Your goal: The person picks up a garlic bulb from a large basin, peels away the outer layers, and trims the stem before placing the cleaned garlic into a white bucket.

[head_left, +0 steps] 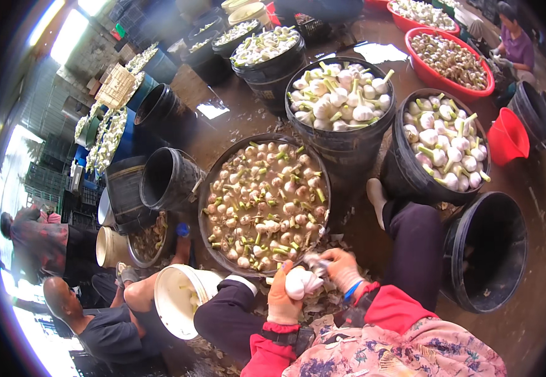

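My left hand (285, 300), in a pale orange glove, is closed around white garlic bulbs (300, 283) over my lap. Close beside it, my gloved right hand (342, 270) has its fingers bent together at a small greyish thing, too blurred to name. Just beyond both hands stands a wide round tub (205, 235) of brownish water, crowded with floating garlic bulbs (263, 195) that have short green stems. Papery garlic skins (332, 301) lie on the ground beneath my hands.
Black buckets heaped with white garlic (342, 97) stand beyond the tub and to its right (446, 141). An empty black bucket (485, 251) is at my right, a white bucket (178, 301) at my left. A seated co-worker (106, 327) is left. Red basins (449, 63) lie farther off.
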